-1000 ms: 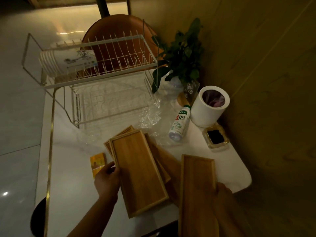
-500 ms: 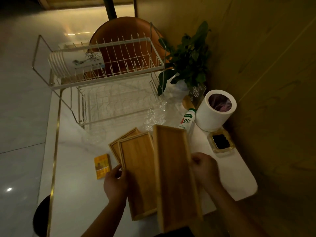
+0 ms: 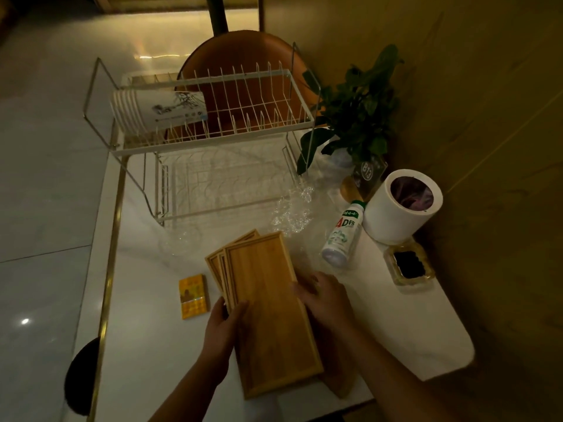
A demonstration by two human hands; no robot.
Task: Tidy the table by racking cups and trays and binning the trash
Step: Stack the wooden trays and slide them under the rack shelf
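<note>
Several wooden trays (image 3: 268, 303) lie stacked near the table's front edge. My left hand (image 3: 222, 324) grips the stack's left edge, thumb on the top tray. My right hand (image 3: 326, 296) holds its right edge. Behind stands a white two-tier wire rack (image 3: 213, 147) with a stack of paper cups (image 3: 152, 112) lying on its upper tier; the lower tier is bare. A white bin (image 3: 402, 205) with a purple liner stands at the right. Against it lies a white drink bottle (image 3: 342, 236). Crumpled clear plastic (image 3: 292, 208) sits by the rack, and a small yellow packet (image 3: 193, 296) lies left of the trays.
A potted plant (image 3: 359, 117) with a B13 sign stands in the back right corner. A glass ashtray (image 3: 408, 264) sits below the bin. An orange chair (image 3: 243, 56) is behind the rack. The wall runs along the right, and the table's gold-trimmed edge (image 3: 111, 254) borders the floor.
My right hand brought a tray from the front right and laid it on top of the stack. Both hands now hold the stack's sides.
</note>
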